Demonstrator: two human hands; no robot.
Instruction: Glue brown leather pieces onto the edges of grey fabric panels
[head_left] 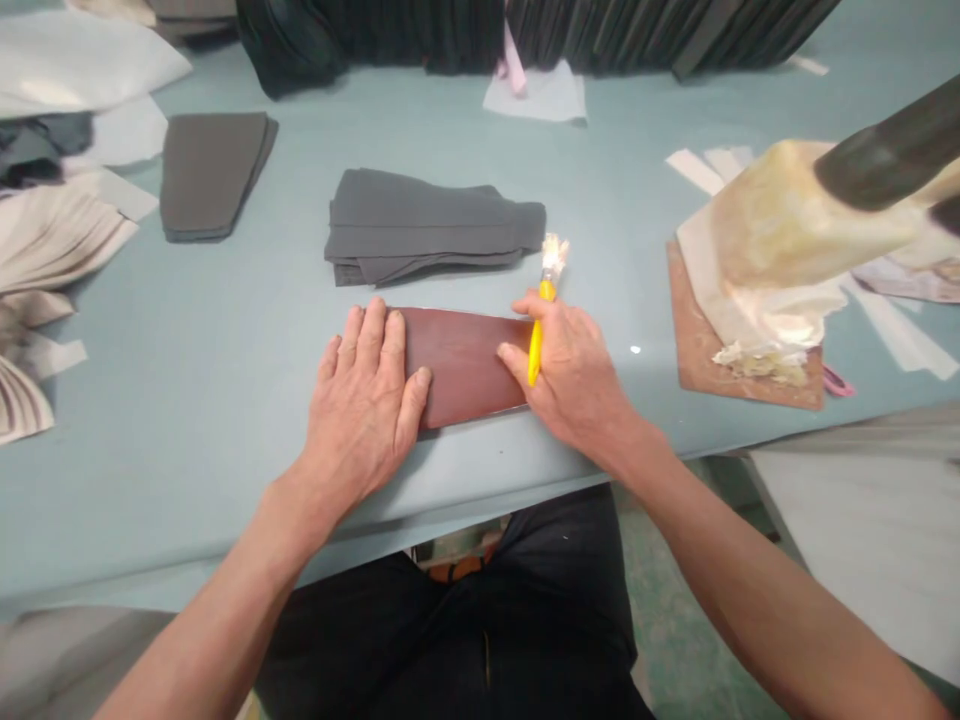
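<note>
A reddish-brown leather-like piece (465,362) lies flat near the front edge of the pale blue table (225,380). My left hand (367,395) rests flat on its left end, fingers stretched out. My right hand (574,370) presses on the piece's right end while gripping a yellow-handled glue brush (541,318), its pale bristles pointing up and away from me.
Folded grey fabric pieces (427,228) lie just behind the brown piece; another grey stack (214,172) sits at back left. A glue-caked container on a brown board (750,370) stands at right. Pale paper pieces (52,250) pile up at left. Dark stacked material lines the back.
</note>
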